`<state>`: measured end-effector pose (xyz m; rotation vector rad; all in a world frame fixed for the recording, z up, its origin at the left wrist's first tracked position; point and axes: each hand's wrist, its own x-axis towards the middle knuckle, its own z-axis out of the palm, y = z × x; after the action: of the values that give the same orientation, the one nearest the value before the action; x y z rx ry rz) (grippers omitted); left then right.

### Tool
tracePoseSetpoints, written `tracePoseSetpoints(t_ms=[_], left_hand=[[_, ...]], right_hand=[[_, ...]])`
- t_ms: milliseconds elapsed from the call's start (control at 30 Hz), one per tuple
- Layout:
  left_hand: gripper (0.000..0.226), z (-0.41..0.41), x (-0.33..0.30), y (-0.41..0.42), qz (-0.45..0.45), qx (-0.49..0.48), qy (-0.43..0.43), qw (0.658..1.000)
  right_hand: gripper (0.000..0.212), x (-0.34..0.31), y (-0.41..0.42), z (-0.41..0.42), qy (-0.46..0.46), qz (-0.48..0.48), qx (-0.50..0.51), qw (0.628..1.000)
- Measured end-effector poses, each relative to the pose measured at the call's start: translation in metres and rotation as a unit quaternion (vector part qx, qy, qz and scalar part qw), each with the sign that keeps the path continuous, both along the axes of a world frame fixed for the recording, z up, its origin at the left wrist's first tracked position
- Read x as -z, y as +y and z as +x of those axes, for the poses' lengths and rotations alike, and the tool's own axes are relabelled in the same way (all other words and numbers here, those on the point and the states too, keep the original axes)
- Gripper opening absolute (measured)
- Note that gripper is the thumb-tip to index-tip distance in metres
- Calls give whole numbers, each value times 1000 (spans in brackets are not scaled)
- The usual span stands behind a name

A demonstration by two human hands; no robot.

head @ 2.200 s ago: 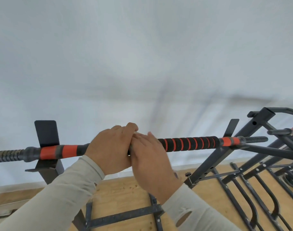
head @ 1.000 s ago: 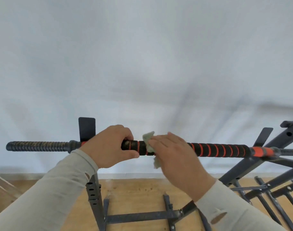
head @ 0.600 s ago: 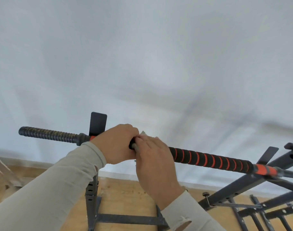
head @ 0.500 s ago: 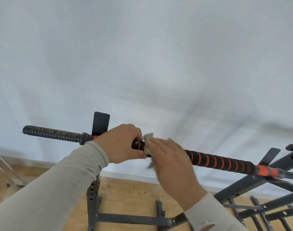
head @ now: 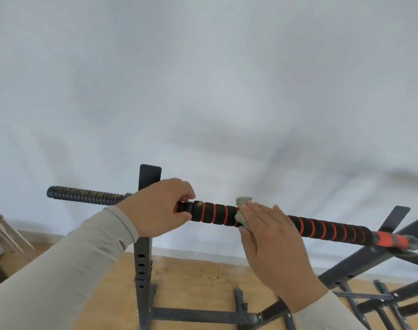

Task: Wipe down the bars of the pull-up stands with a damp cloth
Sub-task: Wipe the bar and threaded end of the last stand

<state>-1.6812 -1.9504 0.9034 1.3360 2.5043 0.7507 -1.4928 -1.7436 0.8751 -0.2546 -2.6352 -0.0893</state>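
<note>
Since half a second before, the right hand [head: 273, 248] had slid the cloth [head: 241, 211] further along the bar [head: 215, 214] toward the right of the frame, baring several orange-ringed foam bands between the two hands. Nearest the camera, pale sleeves ran up from the lower corners. That right hand lay at centre right with its fingers straight and together, pressing the greenish-grey cloth flat against the bar; a tuft of cloth showed above the fingertips. At centre left, the left hand [head: 156, 208] was curled round the bar, clamped on it just beside the dark upright post [head: 143, 256] of the stand. The bar crossed the lower middle of the frame, sloping down to the right, its black ribbed end [head: 84, 196] jutting out at the left. Below lay a wooden floor [head: 198, 279] with dark frame members, more stand frames [head: 374, 260] at the lower right, and beyond them a white wall [head: 203, 79].
</note>
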Motion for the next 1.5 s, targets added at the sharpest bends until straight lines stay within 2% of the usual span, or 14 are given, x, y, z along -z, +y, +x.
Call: tracePoseSetpoints(t_ms=[100,233,300,467,633,700,800,900,1000,1133,1200,1333,1400,1500], left_hand=[[34,3,5,0,30,-13,-30,999],[43,2,6,0,43,-5,-50,998],[45,2,6,1,51,-2,-50,997],[44,0,10,1,75,22,-4,997],[42,0,8,1,70,14,-39,997],[41,0,9,0,61,9,-43,997],[39,1,9,0,60,7,-40,997],[38,1,10,0,57,4,-34,998],[34,1,9,1,68,16,-27,997],[37,0,10,1,55,15,-22,998],[40,0,12,1,46,18,-7,999],[22,-1,12,1,42,35,23,998],[18,-1,12,1,40,36,23,998],[9,-1,11,1,43,37,29,998]], right_hand=[[45,0,4,3,-8,-8,-11,1000],[21,-5,-21,-18,44,-108,54,992],[22,-11,-51,-44,39,-131,66,988],[37,-7,-98,-84,-17,-74,-37,996],[46,-14,-34,-43,-48,52,-132,989],[51,-19,-5,-29,-54,83,-104,990],[44,-20,5,-24,-40,62,-38,997],[24,-8,-40,-49,12,6,-21,1000],[23,4,-80,-76,37,-45,-57,997],[34,-7,-45,-53,-7,2,-106,994],[45,-18,-17,-33,-29,26,-83,996],[24,-33,5,-21,-111,45,26,992],[28,-34,-12,-34,-97,42,54,993],[27,-26,-68,-66,-5,-5,47,999]])
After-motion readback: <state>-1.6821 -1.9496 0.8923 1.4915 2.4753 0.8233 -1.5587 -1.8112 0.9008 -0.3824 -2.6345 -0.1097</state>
